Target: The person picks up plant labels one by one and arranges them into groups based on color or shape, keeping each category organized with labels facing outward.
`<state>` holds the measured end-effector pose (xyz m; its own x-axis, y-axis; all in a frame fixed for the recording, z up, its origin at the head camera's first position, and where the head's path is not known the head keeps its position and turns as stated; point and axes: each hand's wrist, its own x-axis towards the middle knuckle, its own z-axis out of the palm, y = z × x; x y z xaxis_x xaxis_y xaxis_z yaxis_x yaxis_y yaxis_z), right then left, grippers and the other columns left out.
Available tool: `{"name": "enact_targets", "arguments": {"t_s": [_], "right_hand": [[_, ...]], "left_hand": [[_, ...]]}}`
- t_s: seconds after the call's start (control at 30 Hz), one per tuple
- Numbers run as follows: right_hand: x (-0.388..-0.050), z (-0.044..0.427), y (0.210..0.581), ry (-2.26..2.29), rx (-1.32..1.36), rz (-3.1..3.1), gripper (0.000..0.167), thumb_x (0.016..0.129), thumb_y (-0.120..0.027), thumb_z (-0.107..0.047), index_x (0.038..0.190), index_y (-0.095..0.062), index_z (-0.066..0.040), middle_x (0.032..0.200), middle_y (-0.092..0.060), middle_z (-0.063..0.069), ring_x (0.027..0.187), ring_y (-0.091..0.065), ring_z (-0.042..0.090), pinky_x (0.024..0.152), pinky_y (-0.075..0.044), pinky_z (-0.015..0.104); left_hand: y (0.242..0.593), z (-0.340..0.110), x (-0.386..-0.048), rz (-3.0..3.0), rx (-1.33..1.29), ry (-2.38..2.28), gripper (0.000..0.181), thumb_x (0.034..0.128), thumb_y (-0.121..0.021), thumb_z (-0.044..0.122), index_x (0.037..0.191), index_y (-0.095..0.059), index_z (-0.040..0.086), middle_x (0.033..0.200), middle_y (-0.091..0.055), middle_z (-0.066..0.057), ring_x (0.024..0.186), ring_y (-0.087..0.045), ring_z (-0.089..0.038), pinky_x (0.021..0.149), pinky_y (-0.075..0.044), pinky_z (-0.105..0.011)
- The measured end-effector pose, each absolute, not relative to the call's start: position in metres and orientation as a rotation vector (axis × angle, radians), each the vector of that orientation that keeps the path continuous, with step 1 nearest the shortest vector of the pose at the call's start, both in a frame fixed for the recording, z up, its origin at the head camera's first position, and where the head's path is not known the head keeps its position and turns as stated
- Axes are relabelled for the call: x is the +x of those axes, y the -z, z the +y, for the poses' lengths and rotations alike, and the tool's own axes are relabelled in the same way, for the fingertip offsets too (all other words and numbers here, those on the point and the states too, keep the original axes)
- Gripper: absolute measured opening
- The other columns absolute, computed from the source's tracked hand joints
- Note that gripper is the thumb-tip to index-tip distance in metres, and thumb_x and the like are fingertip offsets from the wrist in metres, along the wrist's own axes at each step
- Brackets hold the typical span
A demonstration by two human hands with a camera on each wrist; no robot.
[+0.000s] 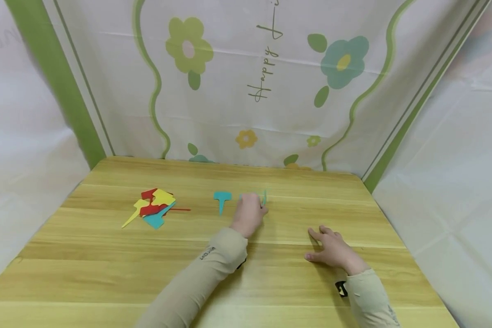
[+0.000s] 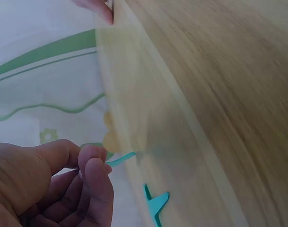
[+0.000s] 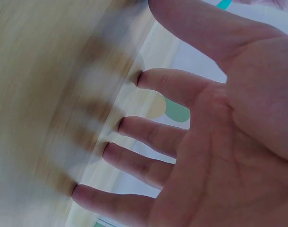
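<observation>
In the head view, my left hand (image 1: pixel 248 215) is over the far middle of the table, with a thin teal piece (image 1: pixel 264 198) at its fingertips. The left wrist view shows thumb and fingers of this hand (image 2: pixel 63 184) pinching the teal piece (image 2: pixel 121 159). A teal T-shaped tag (image 1: pixel 221 200) lies flat to its left; a bit of teal also shows at the hand's left edge, mostly hidden. My right hand (image 1: pixel 332 249) rests on the table at the right, fingers spread, holding nothing; its fingertips touch the wood in the right wrist view (image 3: pixel 200 127).
A loose pile of red, yellow and teal tags (image 1: pixel 162 197) lies at the left of the wooden table (image 1: pixel 119 282), some overlapping. Behind the table's far edge hangs a white curtain (image 1: pixel 229 105) with flowers, and white sheets hang on both sides.
</observation>
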<state>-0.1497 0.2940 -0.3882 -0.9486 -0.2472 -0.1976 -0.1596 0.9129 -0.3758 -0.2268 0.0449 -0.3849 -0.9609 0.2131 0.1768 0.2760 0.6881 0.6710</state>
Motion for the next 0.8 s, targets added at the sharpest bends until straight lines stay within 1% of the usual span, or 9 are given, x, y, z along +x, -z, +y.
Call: {"name": "enact_targets", "arguments": {"t_s": [0.23, 0.5, 0.7, 0.8], "right_hand": [[-0.149, 0.293, 0.387, 0.533, -0.310, 2.830, 0.085, 0.082, -0.078, -0.040, 0.145, -0.042, 0.004, 0.146, -0.023, 0.042, 0.125, -0.024, 0.068, 0.095, -0.031, 0.071], [-0.149, 0.294, 0.388, 0.508, -0.299, 2.838, 0.085, 0.082, -0.078, -0.041, 0.145, -0.042, 0.003, 0.146, -0.024, 0.042, 0.124, -0.026, 0.067, 0.094, -0.033, 0.071], [-0.149, 0.294, 0.389, 0.506, -0.303, 2.838, 0.085, 0.082, -0.078, -0.041, 0.146, -0.042, 0.003, 0.146, -0.024, 0.042, 0.125, -0.025, 0.067, 0.094, -0.033, 0.071], [-0.148, 0.294, 0.389, 0.513, -0.299, 2.834, 0.085, 0.083, -0.078, -0.041, 0.146, -0.041, 0.002, 0.146, -0.023, 0.042, 0.125, -0.025, 0.067, 0.094, -0.033, 0.071]], "left_hand": [[0.394, 0.059, -0.231, -2.801, -0.357, 1.109, 0.061, 0.0905, -0.065, 0.001, 0.045, -0.028, 0.016, 0.042, -0.020, 0.008, 0.038, -0.018, -0.004, 0.037, -0.024, -0.018], [0.395, 0.063, -0.232, -2.802, -0.307, 1.204, 0.056, 0.0924, -0.059, -0.002, 0.048, -0.030, 0.015, 0.044, -0.023, 0.007, 0.038, -0.023, -0.006, 0.036, -0.027, -0.020], [0.396, 0.063, -0.232, -2.762, -0.290, 1.387, 0.055, 0.0929, -0.059, -0.004, 0.049, -0.031, 0.013, 0.040, -0.027, 0.005, 0.032, -0.028, -0.006, 0.033, -0.028, -0.019], [0.396, 0.063, -0.232, -2.771, -0.291, 1.385, 0.056, 0.0926, -0.060, -0.003, 0.049, -0.029, 0.014, 0.040, -0.026, 0.005, 0.031, -0.028, -0.006, 0.033, -0.028, -0.019]]}}
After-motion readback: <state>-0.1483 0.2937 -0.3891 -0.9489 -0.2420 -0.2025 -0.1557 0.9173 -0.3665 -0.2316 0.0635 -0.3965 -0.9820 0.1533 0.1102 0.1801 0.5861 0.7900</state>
